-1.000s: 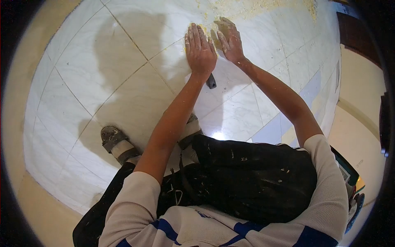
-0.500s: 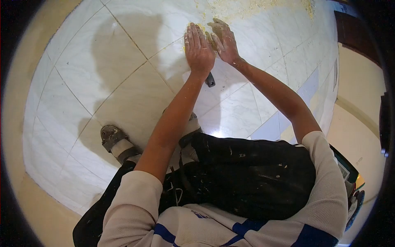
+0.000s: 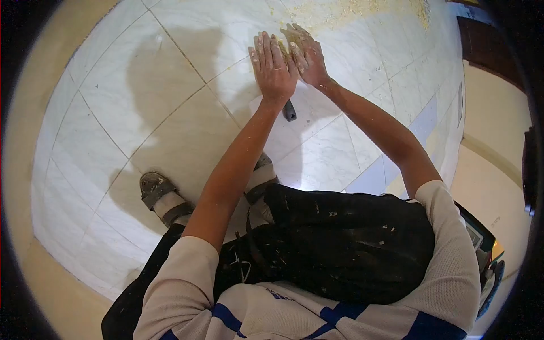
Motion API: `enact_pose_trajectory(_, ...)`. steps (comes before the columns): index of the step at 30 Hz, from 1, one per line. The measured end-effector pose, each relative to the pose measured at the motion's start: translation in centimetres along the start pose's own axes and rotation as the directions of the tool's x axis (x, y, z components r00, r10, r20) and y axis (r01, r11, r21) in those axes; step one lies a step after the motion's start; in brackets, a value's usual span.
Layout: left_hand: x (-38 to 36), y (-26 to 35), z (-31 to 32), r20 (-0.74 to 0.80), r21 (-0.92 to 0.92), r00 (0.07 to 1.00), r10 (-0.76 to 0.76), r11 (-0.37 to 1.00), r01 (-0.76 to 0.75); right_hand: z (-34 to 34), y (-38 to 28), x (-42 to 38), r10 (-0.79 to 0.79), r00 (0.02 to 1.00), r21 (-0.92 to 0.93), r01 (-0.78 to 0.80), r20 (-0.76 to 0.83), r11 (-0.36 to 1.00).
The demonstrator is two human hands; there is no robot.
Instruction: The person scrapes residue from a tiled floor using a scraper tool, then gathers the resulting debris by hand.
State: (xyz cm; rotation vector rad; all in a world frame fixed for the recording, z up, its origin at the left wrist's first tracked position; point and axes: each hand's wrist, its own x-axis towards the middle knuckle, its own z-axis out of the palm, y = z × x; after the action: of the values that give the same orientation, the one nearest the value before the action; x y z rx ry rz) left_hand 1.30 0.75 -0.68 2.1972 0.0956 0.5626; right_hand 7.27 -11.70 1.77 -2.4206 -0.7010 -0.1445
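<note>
Both of my hands are palm down and close together at the top middle of the view, low over the tiled floor [image 3: 170,119]. My left hand [image 3: 274,71] is flat with its fingers stretched forward and slightly apart. My right hand [image 3: 310,59] is beside it, fingers extended and angled to the left. Pale dust and bits coat the fingers of both. Yellowish crumbs [image 3: 281,45] show between and around the fingertips. The dark handle [image 3: 290,110] of some tool sticks out from beneath my left wrist; its other end is hidden.
More yellow crumbs [image 3: 351,12] are scattered over the floor at the top. My sandalled foot [image 3: 157,190] stands on the tiles at lower left, and my bent knee in dark trousers [image 3: 345,238] fills the lower middle. A cream wall [image 3: 493,107] runs along the right.
My left hand has shifted slightly left, and its fingers are more spread. My right hand has moved a little toward it. The tool handle stays in place.
</note>
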Motion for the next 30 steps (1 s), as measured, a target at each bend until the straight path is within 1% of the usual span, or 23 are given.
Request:
enact_pose_trajectory(2,0.5,0.3,-1.0,0.029,0.020,0.997,0.065,0.998,-0.065,-0.3,0.7,0.0,-0.003,1.000,-0.009,0.003,-0.004,1.000)
enact_pose_trajectory(5,1.1,0.0,0.2,0.188,0.072,0.969,0.163,0.981,-0.179,-0.7,1.6,-0.1,0.027,0.999,-0.011,-0.027,-0.021,1.000)
enact_pose_trajectory(8,1.6,-0.7,0.4,0.362,0.110,0.901,0.238,0.949,-0.295,-1.6,2.3,-0.1,0.065,0.996,-0.049,-0.068,-0.054,0.997)
enact_pose_trajectory(11,0.8,-1.4,-0.1,0.313,0.124,0.916,0.252,0.945,-0.302,-1.4,3.2,-0.6,0.073,0.995,-0.092,-0.079,-0.061,0.993)
enact_pose_trajectory(12,0.8,-1.3,-0.6,0.265,0.099,0.935,0.238,0.957,-0.271,-1.4,2.8,-0.4,0.070,0.996,-0.106,-0.075,-0.058,0.992)
enact_pose_trajectory(14,0.7,-0.6,-1.3,0.166,0.038,0.965,0.205,0.976,-0.214,-1.2,2.0,-0.2,0.071,0.997,-0.037,-0.072,-0.029,0.997)
enact_pose_trajectory(15,0.6,-0.5,-1.3,0.100,-0.012,0.985,0.140,0.990,-0.139,-1.1,1.8,-0.1,0.072,0.997,-0.009,-0.072,-0.014,0.997)
enact_pose_trajectory(17,0.3,0.0,-0.9,-0.020,-0.134,1.000,-0.014,0.991,0.011,-0.4,1.3,-0.1,-0.007,1.000,0.052,0.008,-0.012,0.999)
enact_pose_trajectory(18,0.1,0.2,-0.8,-0.018,-0.229,0.997,-0.069,0.971,0.063,0.2,1.1,-0.2,-0.048,0.999,0.087,0.048,-0.009,0.995)
enact_pose_trajectory(19,0.0,0.2,-0.7,-0.013,-0.318,0.992,-0.124,0.941,0.114,0.2,-0.3,-0.2,-0.030,0.999,0.094,0.027,0.026,0.995)
enact_pose_trajectory(20,0.0,0.1,-0.8,-0.007,-0.402,0.985,-0.175,0.902,0.157,0.5,-1.2,-0.4,0.008,0.999,0.152,-0.015,0.044,0.988)
enact_pose_trajectory(21,0.0,0.1,-0.7,0.000,-0.430,0.987,-0.159,0.892,0.144,1.1,-1.7,-0.6,0.044,0.997,0.210,-0.056,0.061,0.976)
enact_pose_trajectory(22,0.0,0.1,-0.7,0.016,-0.424,0.989,-0.146,0.895,0.139,1.4,-2.1,-0.9,0.082,0.993,0.265,-0.100,0.081,0.959)
enact_pose_trajectory(23,0.0,0.1,-0.7,0.031,-0.419,0.991,-0.133,0.898,0.134,1.4,-2.5,-1.4,0.023,0.998,0.305,-0.040,0.062,0.951)
enact_pose_trajectory(24,0.2,0.1,-0.8,0.046,-0.415,0.992,-0.119,0.901,0.128,1.7,-2.0,-1.6,0.048,0.996,0.325,-0.072,0.081,0.943)
enact_pose_trajectory(26,0.4,0.3,-0.9,0.028,-0.397,0.994,-0.105,0.912,0.107,2.3,-1.2,-2.3,0.098,0.988,0.365,-0.136,0.121,0.921)
enact_pose_trajectory(28,0.5,0.4,-0.9,0.011,-0.379,0.995,-0.101,0.920,0.098,1.4,-2.1,-2.1,0.079,0.990,0.307,-0.112,0.119,0.945)
enact_pose_trajectory(30,0.6,0.2,-1.1,0.009,-0.381,0.991,-0.132,0.916,0.125,1.0,-2.3,-2.3,0.063,0.992,0.242,-0.089,0.111,0.966)
